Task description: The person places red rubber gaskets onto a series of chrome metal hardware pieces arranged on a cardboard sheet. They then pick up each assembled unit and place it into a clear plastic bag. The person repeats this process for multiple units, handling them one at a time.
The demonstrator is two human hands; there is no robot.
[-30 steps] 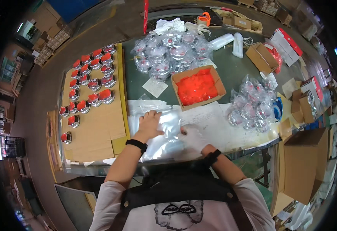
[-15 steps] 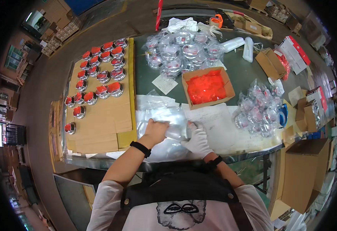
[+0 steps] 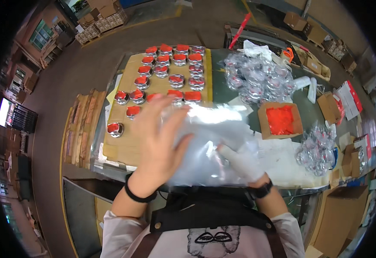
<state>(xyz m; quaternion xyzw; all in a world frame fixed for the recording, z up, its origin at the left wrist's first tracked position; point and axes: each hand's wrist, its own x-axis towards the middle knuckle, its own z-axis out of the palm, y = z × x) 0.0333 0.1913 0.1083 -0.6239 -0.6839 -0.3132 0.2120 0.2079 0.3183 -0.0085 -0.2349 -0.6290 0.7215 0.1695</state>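
Note:
A stack of clear plastic bags (image 3: 196, 161) is raised toward me above the front of the table. My right hand (image 3: 244, 161), in a white glove, grips its right side with the thumb on top. Bare and blurred, my left hand (image 3: 153, 144) hovers at the stack's left edge with fingers spread; I cannot tell whether it touches the plastic. Left of the bags, chrome caps (image 3: 115, 129) with red pieces on top stand in rows on a flat cardboard sheet (image 3: 121, 146). The bags and my left hand hide some of them.
A cardboard box (image 3: 263, 122) of red pieces stands right of the bags. Behind it lies a large heap of bagged chrome parts (image 3: 261, 77); a smaller heap (image 3: 317, 148) is at the right. Farther right are open cartons (image 3: 329, 107). A wooden pallet (image 3: 84, 129) lies left of the table.
The bags have come up off the table in my right hand. My left hand has let go of them, opened and moved left. The view has turned left.

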